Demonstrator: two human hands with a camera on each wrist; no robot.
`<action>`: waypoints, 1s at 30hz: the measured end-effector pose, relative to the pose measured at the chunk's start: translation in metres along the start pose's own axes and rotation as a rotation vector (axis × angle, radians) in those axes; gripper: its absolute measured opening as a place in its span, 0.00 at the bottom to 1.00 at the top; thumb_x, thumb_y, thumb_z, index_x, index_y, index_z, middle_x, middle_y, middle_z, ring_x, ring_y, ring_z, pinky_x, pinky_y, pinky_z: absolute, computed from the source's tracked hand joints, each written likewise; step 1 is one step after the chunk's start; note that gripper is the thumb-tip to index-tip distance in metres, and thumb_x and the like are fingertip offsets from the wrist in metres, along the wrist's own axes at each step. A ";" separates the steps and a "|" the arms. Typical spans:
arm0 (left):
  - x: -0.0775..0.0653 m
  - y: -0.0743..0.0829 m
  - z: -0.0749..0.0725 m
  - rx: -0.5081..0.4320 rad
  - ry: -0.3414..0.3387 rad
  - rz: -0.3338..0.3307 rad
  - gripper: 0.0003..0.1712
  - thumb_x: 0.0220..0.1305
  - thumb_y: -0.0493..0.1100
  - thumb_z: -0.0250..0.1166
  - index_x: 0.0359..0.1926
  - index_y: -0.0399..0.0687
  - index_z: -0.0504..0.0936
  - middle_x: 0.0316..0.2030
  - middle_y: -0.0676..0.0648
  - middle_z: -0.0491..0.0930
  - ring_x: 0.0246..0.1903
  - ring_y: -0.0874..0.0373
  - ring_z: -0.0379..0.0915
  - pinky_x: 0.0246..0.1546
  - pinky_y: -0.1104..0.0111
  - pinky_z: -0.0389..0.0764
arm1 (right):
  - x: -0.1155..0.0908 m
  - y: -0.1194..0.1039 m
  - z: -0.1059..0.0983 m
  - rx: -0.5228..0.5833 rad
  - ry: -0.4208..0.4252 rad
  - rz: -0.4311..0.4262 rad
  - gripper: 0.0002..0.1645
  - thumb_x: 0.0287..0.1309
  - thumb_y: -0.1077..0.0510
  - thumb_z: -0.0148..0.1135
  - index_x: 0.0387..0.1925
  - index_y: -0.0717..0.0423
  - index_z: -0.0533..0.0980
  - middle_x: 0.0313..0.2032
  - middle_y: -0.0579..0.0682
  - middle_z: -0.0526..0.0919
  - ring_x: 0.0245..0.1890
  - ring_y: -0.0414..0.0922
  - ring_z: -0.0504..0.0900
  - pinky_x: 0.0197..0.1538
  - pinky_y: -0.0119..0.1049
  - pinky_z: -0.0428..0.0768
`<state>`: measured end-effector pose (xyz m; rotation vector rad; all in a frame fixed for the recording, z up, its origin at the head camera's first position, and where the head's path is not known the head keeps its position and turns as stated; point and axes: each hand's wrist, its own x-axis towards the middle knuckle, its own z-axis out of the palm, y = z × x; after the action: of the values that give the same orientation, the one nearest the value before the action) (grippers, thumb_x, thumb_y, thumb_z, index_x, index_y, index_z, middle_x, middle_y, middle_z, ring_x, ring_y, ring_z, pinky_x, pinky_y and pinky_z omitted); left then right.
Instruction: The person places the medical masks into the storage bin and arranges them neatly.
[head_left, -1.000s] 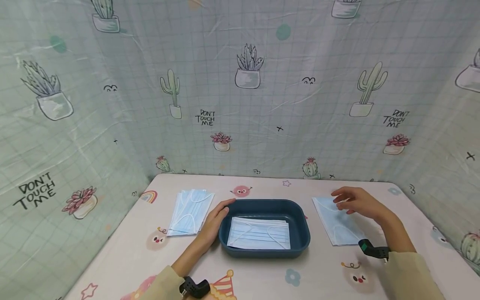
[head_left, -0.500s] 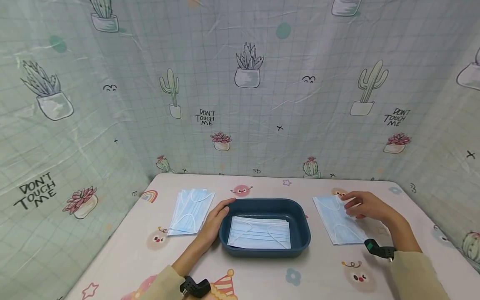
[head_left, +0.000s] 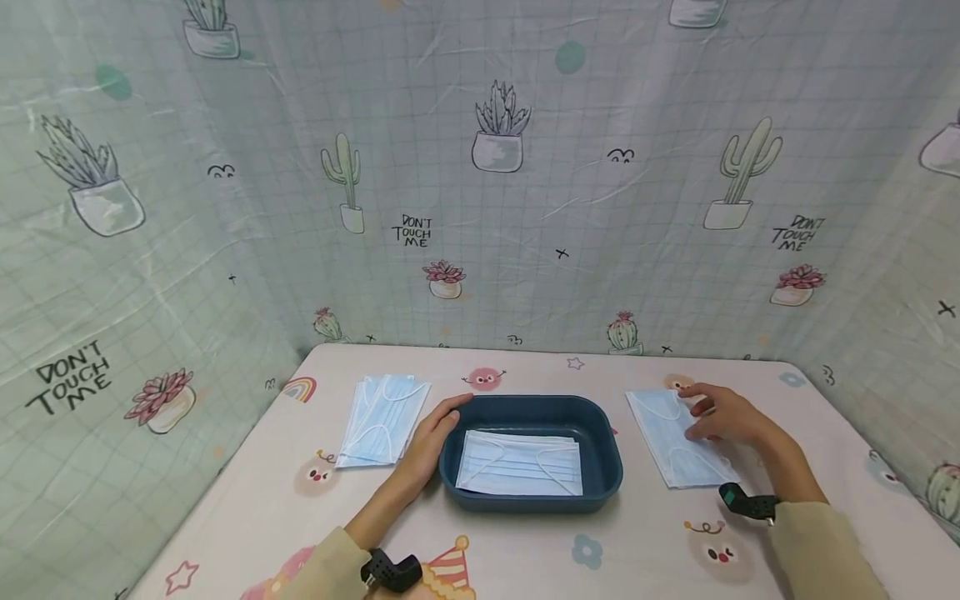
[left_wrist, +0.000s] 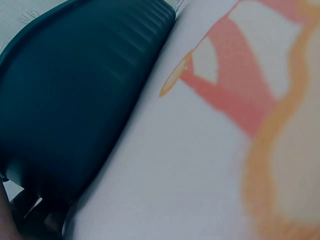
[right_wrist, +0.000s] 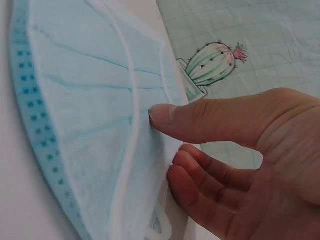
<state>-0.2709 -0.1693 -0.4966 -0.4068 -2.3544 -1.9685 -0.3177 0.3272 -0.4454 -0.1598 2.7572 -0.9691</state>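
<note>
Right hand [head_left: 729, 417], nearer, half-curled, meets the right-hand mask [head_left: 667, 435] at its right edge; hold cannot be told. Mask's long axis slants far-left. Left hand [head_left: 426, 443], fingers extended, rests against box [head_left: 528, 504].

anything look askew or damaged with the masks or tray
The masks left of the tray lie slightly fanned, their edges out of line, so that pile looks a bit untidy. No spill or damage shows.

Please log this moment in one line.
left hand: on bin, left side; right hand: at right mask, grip unclear; bin: masks inside
</note>
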 end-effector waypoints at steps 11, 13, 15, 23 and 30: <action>0.000 0.000 -0.002 -0.008 -0.001 -0.013 0.22 0.82 0.48 0.47 0.70 0.62 0.75 0.73 0.53 0.72 0.78 0.51 0.58 0.81 0.46 0.52 | 0.002 -0.005 0.006 -0.035 0.027 -0.012 0.43 0.51 0.66 0.74 0.68 0.67 0.66 0.52 0.72 0.77 0.44 0.57 0.78 0.45 0.43 0.86; 0.000 0.000 -0.002 -0.007 -0.006 -0.012 0.22 0.82 0.48 0.47 0.70 0.62 0.75 0.73 0.52 0.71 0.78 0.51 0.57 0.81 0.45 0.51 | 0.001 -0.006 0.006 -0.021 0.018 -0.020 0.40 0.51 0.68 0.73 0.66 0.67 0.67 0.53 0.73 0.76 0.45 0.57 0.78 0.46 0.44 0.86; 0.000 0.000 -0.001 -0.011 -0.011 -0.011 0.22 0.82 0.49 0.47 0.70 0.62 0.75 0.73 0.53 0.71 0.78 0.51 0.57 0.81 0.45 0.51 | 0.001 -0.006 0.006 -0.011 0.011 -0.028 0.37 0.51 0.69 0.71 0.63 0.68 0.68 0.53 0.74 0.75 0.45 0.58 0.78 0.46 0.44 0.87; 0.001 -0.001 0.000 -0.007 -0.012 -0.011 0.22 0.82 0.49 0.47 0.70 0.62 0.75 0.73 0.53 0.71 0.79 0.50 0.56 0.81 0.44 0.50 | 0.000 -0.006 0.009 -0.011 0.053 0.046 0.36 0.58 0.65 0.70 0.65 0.69 0.67 0.46 0.68 0.77 0.41 0.53 0.77 0.39 0.36 0.82; 0.000 0.001 0.000 -0.011 -0.006 -0.017 0.22 0.82 0.49 0.47 0.70 0.62 0.75 0.73 0.52 0.71 0.79 0.50 0.57 0.81 0.45 0.51 | 0.001 -0.005 0.008 0.000 0.060 0.048 0.38 0.59 0.63 0.70 0.67 0.70 0.65 0.41 0.64 0.79 0.38 0.51 0.77 0.38 0.36 0.81</action>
<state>-0.2706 -0.1693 -0.4957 -0.3950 -2.3597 -1.9905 -0.3168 0.3179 -0.4483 -0.0651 2.8015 -0.9774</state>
